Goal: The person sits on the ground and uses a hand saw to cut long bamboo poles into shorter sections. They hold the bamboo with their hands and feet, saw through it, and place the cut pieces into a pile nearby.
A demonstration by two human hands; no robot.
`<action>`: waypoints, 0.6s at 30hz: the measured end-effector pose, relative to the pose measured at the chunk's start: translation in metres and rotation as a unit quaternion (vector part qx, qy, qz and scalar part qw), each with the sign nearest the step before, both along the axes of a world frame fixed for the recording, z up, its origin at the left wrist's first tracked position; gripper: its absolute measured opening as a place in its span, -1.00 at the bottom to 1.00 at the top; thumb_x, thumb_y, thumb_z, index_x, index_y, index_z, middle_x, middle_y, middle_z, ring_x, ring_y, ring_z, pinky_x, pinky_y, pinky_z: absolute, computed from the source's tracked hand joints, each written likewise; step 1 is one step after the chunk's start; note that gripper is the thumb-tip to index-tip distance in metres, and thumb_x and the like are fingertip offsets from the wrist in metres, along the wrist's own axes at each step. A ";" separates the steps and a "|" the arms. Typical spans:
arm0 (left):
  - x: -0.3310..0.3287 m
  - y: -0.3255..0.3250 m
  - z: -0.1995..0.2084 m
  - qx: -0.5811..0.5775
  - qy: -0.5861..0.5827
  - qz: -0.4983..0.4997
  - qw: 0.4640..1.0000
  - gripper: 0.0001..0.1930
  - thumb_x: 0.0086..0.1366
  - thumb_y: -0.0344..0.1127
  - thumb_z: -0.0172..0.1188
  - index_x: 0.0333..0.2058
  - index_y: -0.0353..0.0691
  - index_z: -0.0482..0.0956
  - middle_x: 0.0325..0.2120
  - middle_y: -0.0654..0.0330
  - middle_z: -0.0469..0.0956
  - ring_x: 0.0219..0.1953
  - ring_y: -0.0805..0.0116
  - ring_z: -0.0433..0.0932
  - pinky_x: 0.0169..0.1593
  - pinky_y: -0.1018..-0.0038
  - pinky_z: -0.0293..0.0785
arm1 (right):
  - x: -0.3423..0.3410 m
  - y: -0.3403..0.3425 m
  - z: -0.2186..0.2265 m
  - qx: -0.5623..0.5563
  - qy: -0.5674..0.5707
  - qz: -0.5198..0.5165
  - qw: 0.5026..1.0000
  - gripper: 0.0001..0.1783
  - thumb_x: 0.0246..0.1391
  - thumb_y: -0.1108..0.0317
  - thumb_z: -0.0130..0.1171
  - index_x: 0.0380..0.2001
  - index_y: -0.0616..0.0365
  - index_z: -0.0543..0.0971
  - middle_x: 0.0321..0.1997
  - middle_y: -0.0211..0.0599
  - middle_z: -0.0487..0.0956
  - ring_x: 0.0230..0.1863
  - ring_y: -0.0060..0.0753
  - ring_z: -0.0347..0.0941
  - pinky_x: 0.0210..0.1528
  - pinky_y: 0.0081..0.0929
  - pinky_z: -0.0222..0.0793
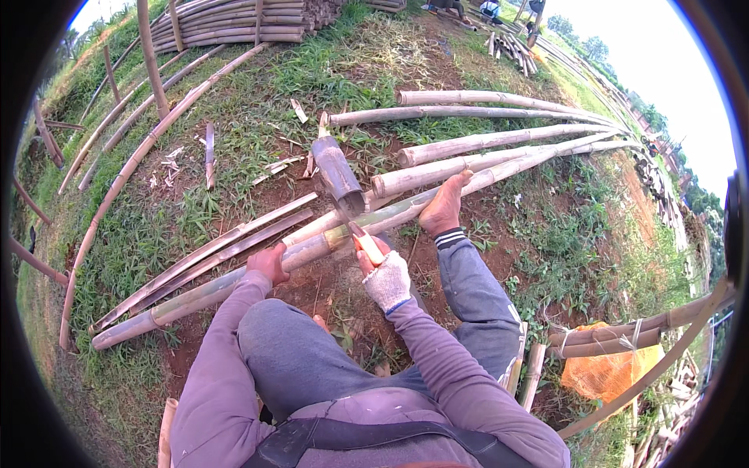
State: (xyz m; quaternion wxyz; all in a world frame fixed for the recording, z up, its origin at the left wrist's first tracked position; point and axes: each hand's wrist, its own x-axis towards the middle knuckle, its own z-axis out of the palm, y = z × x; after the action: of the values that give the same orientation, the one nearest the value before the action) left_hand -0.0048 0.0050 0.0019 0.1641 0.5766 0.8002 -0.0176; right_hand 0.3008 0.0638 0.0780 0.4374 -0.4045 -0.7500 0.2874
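My bare left hand (269, 264) is closed over a long bamboo pole (187, 304) that slants across the ground in front of me. My right hand (386, 277), in a white knitted glove, grips the pale wooden handle of a knife (370, 246). Its short visible blade reaches the pole's upper side, to the right of my left hand. Just beyond the blade is a dark, hollow bamboo piece (337, 173); whether they touch I cannot tell. My bare foot (446, 204) presses on the pole farther right.
Several bamboo poles (484, 142) fan out at the right. Split bamboo lengths (226, 243) lie beside the held pole. At the far left are long curved poles (117, 187) and a stacked bamboo pile (226, 23). An orange net bag (608, 370) hangs at the lower right.
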 end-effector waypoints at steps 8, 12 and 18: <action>-0.013 -0.015 -0.002 -0.002 -0.019 0.007 1.000 -0.24 0.06 -0.04 0.58 0.23 0.06 0.46 0.04 -0.01 0.71 0.10 -0.12 0.69 0.14 -0.01 0.60 | 0.140 -0.144 0.003 -0.170 0.064 0.020 0.983 -0.47 0.34 0.46 0.30 0.31 0.40 0.49 0.15 -0.02 0.72 0.07 -0.30 0.71 0.13 -0.33 0.61; 0.011 0.009 -0.011 0.016 -0.032 -0.030 0.999 -0.22 0.04 -0.04 0.59 0.24 0.07 0.46 0.05 0.00 0.71 0.11 -0.11 0.69 0.14 -0.01 0.61 | 0.088 -0.071 -0.011 -0.053 0.000 -0.020 0.998 -0.54 0.32 0.39 0.35 0.22 0.35 0.57 0.01 0.06 0.75 -0.03 -0.15 0.75 0.04 -0.32 0.62; -0.005 -0.001 -0.007 0.012 -0.013 -0.014 1.000 -0.20 0.04 -0.04 0.59 0.26 0.07 0.45 0.04 0.00 0.72 0.11 -0.10 0.69 0.15 0.04 0.62 | 0.042 -0.046 -0.015 -0.053 -0.010 -0.007 0.999 -0.52 0.34 0.31 0.36 0.21 0.34 0.59 -0.04 0.07 0.75 -0.10 -0.13 0.75 -0.01 -0.29 0.62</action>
State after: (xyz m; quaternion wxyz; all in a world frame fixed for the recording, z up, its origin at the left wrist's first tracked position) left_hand -0.0097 0.0040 -0.0046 0.1672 0.5902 0.7897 -0.0026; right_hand 0.3429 0.0180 0.0635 0.4102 -0.4351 -0.7351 0.3195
